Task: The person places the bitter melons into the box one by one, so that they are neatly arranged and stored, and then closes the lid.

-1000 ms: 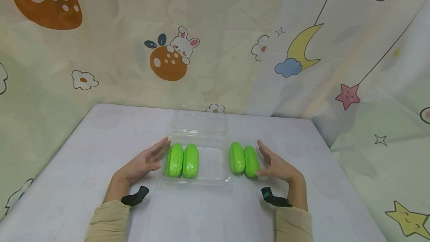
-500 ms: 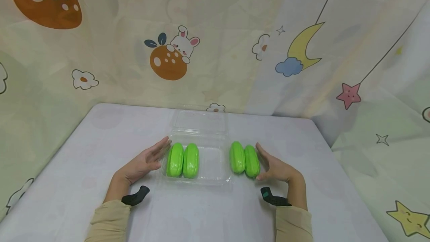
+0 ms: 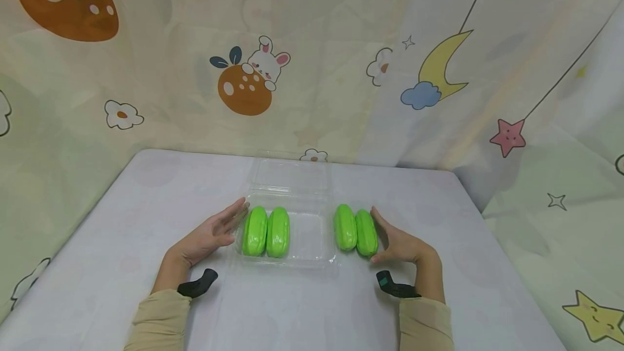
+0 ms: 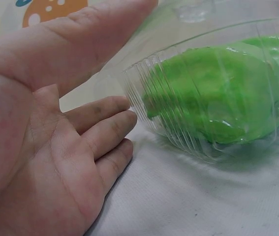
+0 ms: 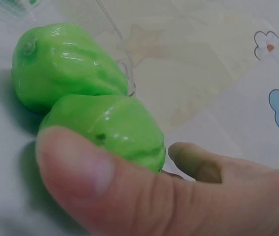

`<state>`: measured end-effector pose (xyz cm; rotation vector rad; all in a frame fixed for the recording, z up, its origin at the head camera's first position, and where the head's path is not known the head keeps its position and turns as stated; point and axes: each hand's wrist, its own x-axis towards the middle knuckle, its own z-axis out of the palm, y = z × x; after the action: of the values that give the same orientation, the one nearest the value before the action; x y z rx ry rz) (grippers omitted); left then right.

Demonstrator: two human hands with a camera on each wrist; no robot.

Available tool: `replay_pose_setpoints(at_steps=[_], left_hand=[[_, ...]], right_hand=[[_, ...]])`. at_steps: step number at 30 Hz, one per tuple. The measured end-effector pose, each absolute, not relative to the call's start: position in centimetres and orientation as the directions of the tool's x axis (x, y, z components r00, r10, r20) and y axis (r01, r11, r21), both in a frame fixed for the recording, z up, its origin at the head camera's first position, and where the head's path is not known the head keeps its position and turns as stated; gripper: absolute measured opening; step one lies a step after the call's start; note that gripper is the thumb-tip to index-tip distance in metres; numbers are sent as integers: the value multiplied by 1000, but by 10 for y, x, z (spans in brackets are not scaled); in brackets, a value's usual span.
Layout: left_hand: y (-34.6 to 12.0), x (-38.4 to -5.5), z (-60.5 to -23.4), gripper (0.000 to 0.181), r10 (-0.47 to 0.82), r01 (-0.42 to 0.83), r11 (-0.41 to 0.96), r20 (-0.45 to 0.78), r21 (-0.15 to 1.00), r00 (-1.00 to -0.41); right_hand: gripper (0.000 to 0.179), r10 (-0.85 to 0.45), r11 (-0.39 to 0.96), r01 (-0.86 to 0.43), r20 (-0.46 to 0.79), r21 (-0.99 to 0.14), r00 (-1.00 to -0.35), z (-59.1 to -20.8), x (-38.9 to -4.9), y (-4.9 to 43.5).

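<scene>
In the head view, a clear plastic clamshell box lies with its lid folded back. Two bright green, glossy, oblong vegetable-shaped pieces fill its left part, a left one and a right one. My left hand stands by the box's left wall, fingers extended, holding nothing. Two similar green pieces, an inner one and an outer one, lie side by side right of the box. My right hand curves loosely beside the outer piece, thumb near its front end, fingers near its far end.
A white cloth covers the table. Patterned fabric hangs behind and at the sides. A black wrist device sits at the left wrist, and another black device at the right.
My right hand has shifted slightly left and closer around the outer loose piece. The left hand, the box and the green pieces have stayed in place.
</scene>
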<state>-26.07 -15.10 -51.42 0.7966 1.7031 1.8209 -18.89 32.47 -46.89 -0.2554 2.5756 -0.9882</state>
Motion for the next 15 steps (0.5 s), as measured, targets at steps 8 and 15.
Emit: replay_pose_setpoints(at_steps=[8,15], left_hand=[[-151,-261,-514,85,714,23,-73,69,997,-697],[-151,-260,-514,85,713,29,-72,71,997,-697]], right_hand=[[133,-291,751,-28,-292,-660,-911,-468,-190,322],[132,-274,756,-2,-313,-655,-909,-468,-190,321]])
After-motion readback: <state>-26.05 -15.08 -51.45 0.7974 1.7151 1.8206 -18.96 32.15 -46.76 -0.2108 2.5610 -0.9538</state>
